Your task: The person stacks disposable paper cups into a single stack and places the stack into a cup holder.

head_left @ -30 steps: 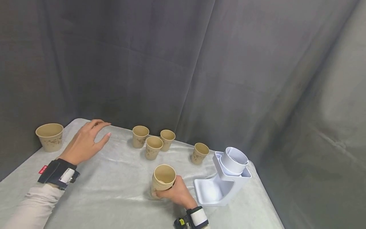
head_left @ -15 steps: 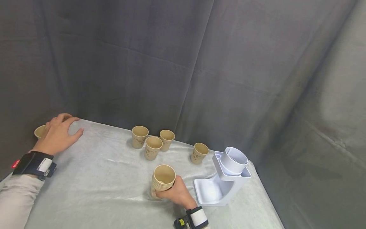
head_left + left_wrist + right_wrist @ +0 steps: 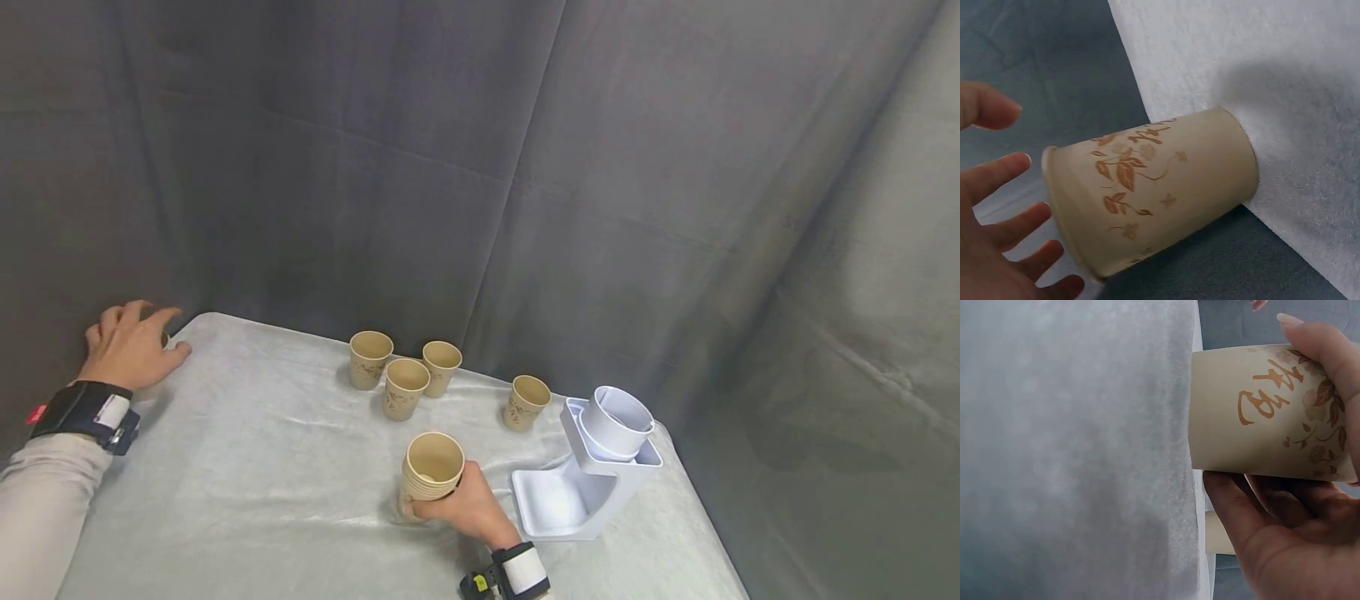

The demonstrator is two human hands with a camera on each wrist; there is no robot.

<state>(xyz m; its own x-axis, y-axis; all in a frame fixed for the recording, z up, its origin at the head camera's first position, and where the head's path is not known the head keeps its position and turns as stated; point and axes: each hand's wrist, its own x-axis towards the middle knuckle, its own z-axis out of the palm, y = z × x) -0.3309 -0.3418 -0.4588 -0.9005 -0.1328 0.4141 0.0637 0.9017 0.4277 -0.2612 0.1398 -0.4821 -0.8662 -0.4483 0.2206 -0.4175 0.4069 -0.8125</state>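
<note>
At the table's far left corner, my left hand reaches over a beige paper cup. The left wrist view shows this paper cup with brown leaf print, standing on the cloth, fingers spread right at its rim. From the head view it is almost wholly hidden behind the hand. My right hand grips a stack of nested paper cups near the front middle. In the right wrist view, thumb and fingers wrap the printed outer cup from both sides, its base at the cloth.
Behind the stack stand three paper cups close together, the nearest cup in front. Another paper cup stands farther right. A white plastic stand with a ring-shaped top is at the right. Grey curtains hang behind the table.
My left hand has moved left to the far left cup, now covering it in the head view. The right hand keeps its hold on the stack in the same place.
</note>
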